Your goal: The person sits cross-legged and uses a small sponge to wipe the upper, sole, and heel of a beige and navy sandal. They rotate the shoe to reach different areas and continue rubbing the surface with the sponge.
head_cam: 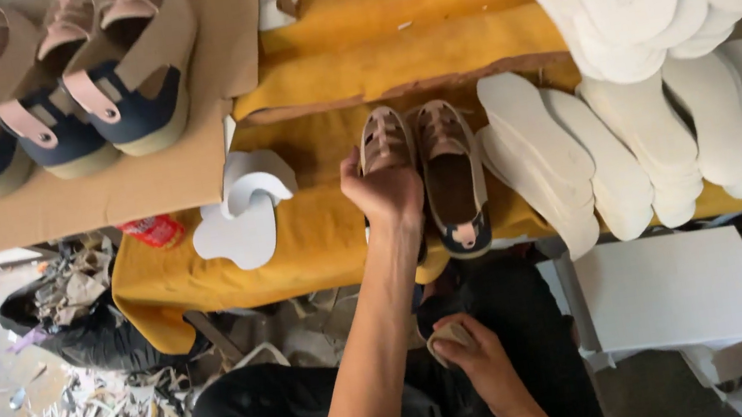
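Nearest, the right hand [471, 352] rests on the lap, fingers curled tight around a small beige pad [450, 334]. Farther out, the left hand [383, 187] clamps over the heel of the left shoe [384, 143], which stands on the yellow cloth [326, 235] touching its mate, the right shoe [453, 177]. That mate sits at the bench's near edge; a careless tug could knock it off. Just right, the leaning white insoles [539, 154] could slide if bumped.

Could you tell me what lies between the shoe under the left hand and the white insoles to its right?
A second shoe, beside the gripped shoe, in the head view.
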